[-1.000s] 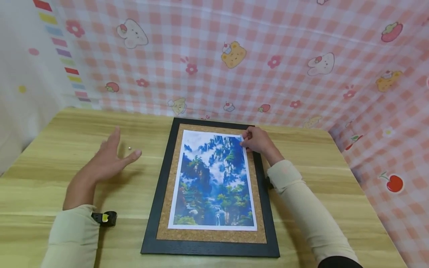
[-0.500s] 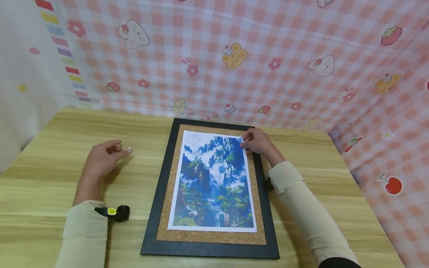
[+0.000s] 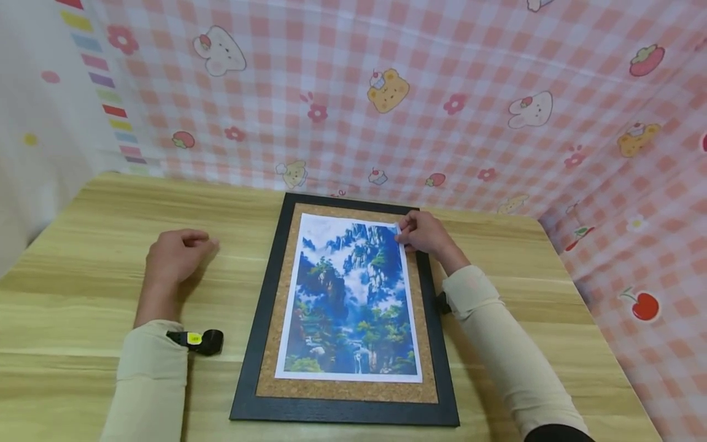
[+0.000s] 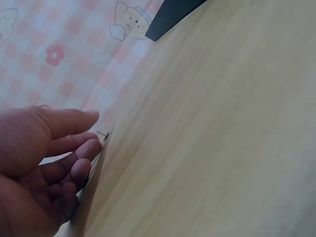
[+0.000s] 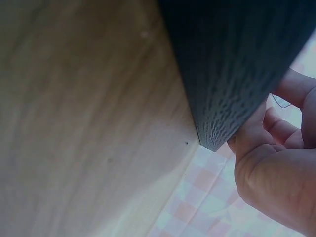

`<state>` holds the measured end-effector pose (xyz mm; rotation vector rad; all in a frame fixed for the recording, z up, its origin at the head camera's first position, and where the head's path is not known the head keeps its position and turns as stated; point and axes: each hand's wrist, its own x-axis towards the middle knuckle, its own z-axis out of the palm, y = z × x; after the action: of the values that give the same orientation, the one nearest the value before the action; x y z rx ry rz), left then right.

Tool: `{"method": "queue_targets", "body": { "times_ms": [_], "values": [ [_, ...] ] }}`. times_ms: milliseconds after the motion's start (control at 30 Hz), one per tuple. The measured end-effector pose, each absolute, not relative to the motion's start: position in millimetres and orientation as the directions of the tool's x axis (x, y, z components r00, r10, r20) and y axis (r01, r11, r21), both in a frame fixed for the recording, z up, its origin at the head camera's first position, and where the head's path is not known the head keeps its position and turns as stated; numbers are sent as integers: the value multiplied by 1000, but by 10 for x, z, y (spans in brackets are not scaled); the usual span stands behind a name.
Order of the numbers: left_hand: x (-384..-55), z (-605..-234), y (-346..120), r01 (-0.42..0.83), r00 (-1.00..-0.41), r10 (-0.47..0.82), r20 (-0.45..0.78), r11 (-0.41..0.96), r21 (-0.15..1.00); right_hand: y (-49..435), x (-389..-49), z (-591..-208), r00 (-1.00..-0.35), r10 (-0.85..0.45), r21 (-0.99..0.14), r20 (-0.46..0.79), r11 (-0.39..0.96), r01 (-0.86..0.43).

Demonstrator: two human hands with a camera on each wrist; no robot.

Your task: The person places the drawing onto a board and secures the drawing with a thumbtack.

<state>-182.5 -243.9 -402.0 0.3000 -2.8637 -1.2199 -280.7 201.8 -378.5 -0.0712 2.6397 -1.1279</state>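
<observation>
A paper landscape print lies on a cork board in a black frame. My right hand pinches the print at its upper right edge, its wrist over the frame's right side. In the right wrist view, the curled fingers are partly hidden behind the frame. Left of the board, my left hand is low at the table, fingers bent. A tiny tack with a thin pin lies just beyond its fingertips in the left wrist view, where thumb and fingers stand apart.
The wooden table runs out on both sides of the frame. A pink checked cloth hangs along the back and right edges, and the frame's far end lies close to it. A wrist camera juts from the left sleeve.
My left hand, spread wide a second ago, has bent its fingers and come down around the tack, which it now hides in the head view. The right hand stays at the print.
</observation>
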Motion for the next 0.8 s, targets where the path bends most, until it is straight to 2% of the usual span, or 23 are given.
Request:
{"method": "queue_targets", "body": {
  "times_ms": [300,567,800],
  "values": [
    [-1840,-4051,-2393,-177,-973,-232,-8,719,671,2030,-2828,-3802,-960,-159,-718,-231,694,58],
    [-1855,-4038,-2383,-189,-972,-234,-14,746,638,2042,-2817,-3791,-959,-165,-723,-232,689,56],
    [-1850,-4051,-2375,-187,-969,-246,0,734,653,2030,-2818,-3789,-958,-163,-721,-236,690,60]
  ]
}}
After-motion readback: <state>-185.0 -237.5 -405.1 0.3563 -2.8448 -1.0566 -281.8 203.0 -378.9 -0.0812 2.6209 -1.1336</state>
